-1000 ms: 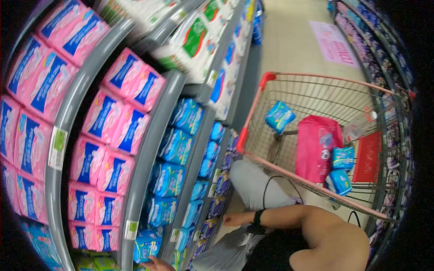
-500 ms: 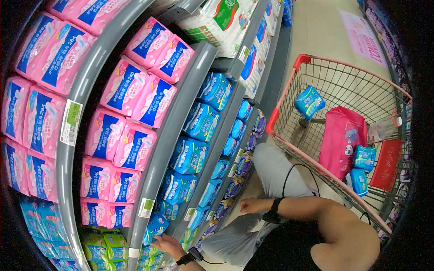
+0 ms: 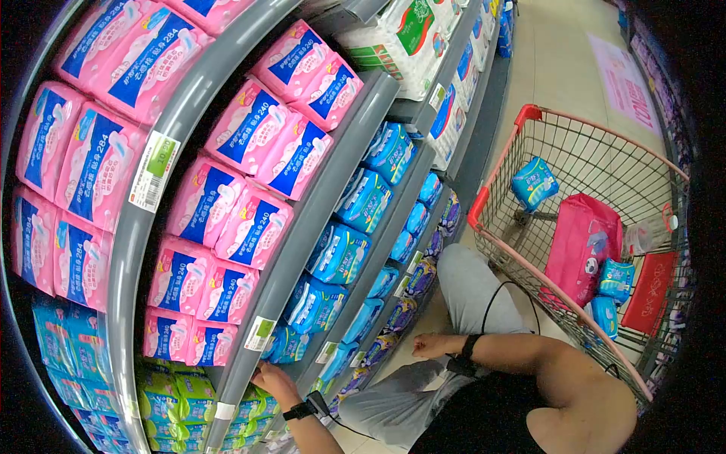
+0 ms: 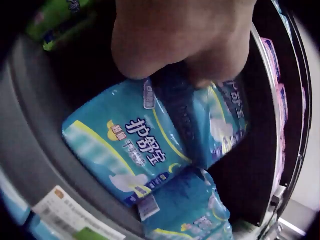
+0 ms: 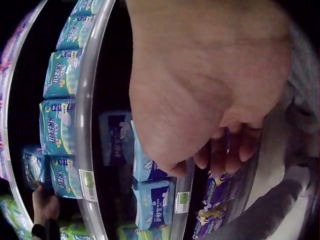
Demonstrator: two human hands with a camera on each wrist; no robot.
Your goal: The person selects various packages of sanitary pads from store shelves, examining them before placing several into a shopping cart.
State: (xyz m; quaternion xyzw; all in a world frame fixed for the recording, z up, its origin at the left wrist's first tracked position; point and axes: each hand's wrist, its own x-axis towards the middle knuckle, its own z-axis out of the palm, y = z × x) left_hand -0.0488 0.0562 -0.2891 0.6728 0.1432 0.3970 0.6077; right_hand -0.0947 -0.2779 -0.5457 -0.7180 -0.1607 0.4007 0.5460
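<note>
My left hand (image 3: 276, 384) reaches into the shelf in the head view and grips a blue pack of sanitary pads (image 4: 222, 122) near its edge; the ends of some fingers are hidden. Another blue pack (image 4: 127, 142) lies right beside it, at the shelf's grey lip. From the right wrist view, the held pack (image 5: 34, 164) stands behind the front row, with the left hand (image 5: 45, 205) at its lower edge. My right hand (image 3: 431, 346) hangs by the knee with loosely bent fingers, holding nothing. Near it are pale blue packs (image 5: 154, 204) and purple packs (image 5: 207, 220).
Pink packs (image 3: 249, 227) fill the shelf to the left, green packs (image 3: 178, 393) below. A grey shelf edge (image 3: 333, 151) runs past the left hand. On the right, a shopping cart (image 3: 582, 280) holds a pink bag (image 3: 578, 242), several blue packs (image 3: 535, 183) and a clear container (image 3: 646, 234).
My left hand has moved away from me and deeper into the shelf, taking the blue pack in behind the shelf edge. The right hand stays by the knee. The head view has shifted.
</note>
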